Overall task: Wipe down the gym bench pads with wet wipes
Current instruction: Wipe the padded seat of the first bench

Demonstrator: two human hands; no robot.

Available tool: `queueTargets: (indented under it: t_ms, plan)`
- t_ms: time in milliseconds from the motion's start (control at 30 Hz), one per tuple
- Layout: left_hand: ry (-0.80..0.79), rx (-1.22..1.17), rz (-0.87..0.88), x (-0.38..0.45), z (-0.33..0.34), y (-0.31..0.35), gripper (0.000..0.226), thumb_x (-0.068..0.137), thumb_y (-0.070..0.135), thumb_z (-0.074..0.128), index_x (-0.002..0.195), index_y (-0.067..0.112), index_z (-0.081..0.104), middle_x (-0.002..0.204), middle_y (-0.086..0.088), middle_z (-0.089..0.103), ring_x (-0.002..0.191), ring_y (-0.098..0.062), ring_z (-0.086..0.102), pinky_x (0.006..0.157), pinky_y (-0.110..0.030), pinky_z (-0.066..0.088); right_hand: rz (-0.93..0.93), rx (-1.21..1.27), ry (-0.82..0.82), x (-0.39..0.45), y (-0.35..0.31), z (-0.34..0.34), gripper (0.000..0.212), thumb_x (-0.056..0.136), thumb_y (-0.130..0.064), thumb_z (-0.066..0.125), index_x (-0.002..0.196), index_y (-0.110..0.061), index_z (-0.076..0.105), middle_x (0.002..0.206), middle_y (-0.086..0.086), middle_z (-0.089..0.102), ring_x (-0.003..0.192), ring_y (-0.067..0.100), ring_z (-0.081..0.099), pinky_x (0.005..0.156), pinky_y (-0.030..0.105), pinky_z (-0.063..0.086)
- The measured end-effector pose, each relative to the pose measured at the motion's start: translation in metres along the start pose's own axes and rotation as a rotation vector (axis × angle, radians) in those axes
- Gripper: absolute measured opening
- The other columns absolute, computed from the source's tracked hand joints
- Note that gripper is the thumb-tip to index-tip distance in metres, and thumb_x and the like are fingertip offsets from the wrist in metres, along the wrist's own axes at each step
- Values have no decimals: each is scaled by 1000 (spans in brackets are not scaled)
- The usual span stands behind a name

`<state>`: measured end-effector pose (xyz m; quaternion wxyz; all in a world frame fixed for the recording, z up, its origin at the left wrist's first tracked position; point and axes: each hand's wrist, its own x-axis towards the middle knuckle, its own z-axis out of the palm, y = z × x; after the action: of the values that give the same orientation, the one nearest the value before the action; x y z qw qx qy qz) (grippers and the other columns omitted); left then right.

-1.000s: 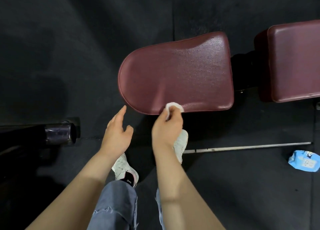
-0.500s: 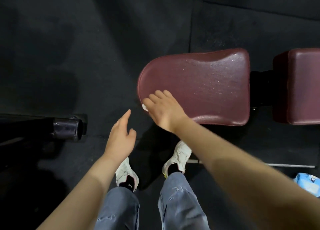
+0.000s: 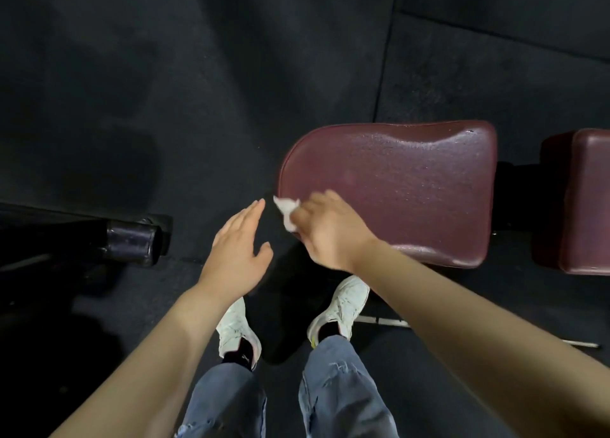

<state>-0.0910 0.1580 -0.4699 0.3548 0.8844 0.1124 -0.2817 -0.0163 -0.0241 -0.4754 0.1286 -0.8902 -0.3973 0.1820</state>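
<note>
A maroon seat pad (image 3: 412,186) with a rounded left end lies in front of me, its surface glistening wet. A second maroon pad (image 3: 584,199) sits at the right edge, across a dark gap. My right hand (image 3: 326,233) holds a white wet wipe (image 3: 288,211) against the near-left rim of the seat pad; the wipe sticks out past my fingers. My left hand (image 3: 239,249) hovers beside the pad's rounded end with fingers straight, holding nothing and touching nothing.
Black rubber floor mats lie all around. A black metal tube end (image 3: 132,242) of other equipment juts in at the left. A thin metal bar (image 3: 383,321) lies on the floor by my right shoe (image 3: 343,305). My legs stand close to the pad.
My right hand slid the wipe from the pad's near edge leftward round its rounded end, then slightly nearer along the rim. The view shifted, moving the pad rightward. My left hand stayed open beside it.
</note>
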Motion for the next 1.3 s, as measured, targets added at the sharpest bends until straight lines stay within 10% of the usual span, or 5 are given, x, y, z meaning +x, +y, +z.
queueTargets:
  t_ms: [133,333,633,867,1300]
  plan:
    - [-85,-43,14,5,1,6,76,94,20,55,156,28,12,162,10,16,148,-9,11,121,-31,11,-245,-71,-74,-3,35,-10,14,68,-8,69,79,-15,65,71,1,62,69,25,53,69,33,29]
    - [-9,-164,-48,11,3,15,72,94,15,56,155,30,21,157,11,27,145,-6,18,120,-34,20,550,-55,329,55,77,-36,6,81,-13,58,76,-16,58,71,6,60,72,33,55,65,34,22]
    - [-41,-127,-33,11,2,18,73,93,15,55,155,32,20,159,13,25,145,-6,17,121,-37,19,-129,-74,9,-38,58,-14,6,72,-15,61,77,-16,59,67,2,53,69,25,48,67,35,25]
    - [31,0,-31,11,3,25,70,93,14,53,155,30,23,159,11,24,147,-10,16,117,-31,10,635,-115,389,26,115,-43,5,81,-13,54,77,-14,58,75,10,62,74,35,55,65,38,31]
    - [38,142,26,16,8,44,72,94,35,55,155,32,18,163,15,9,149,-8,-1,120,-43,11,441,-174,401,-19,117,-24,2,82,-14,60,81,-11,60,74,8,57,73,32,53,66,40,27]
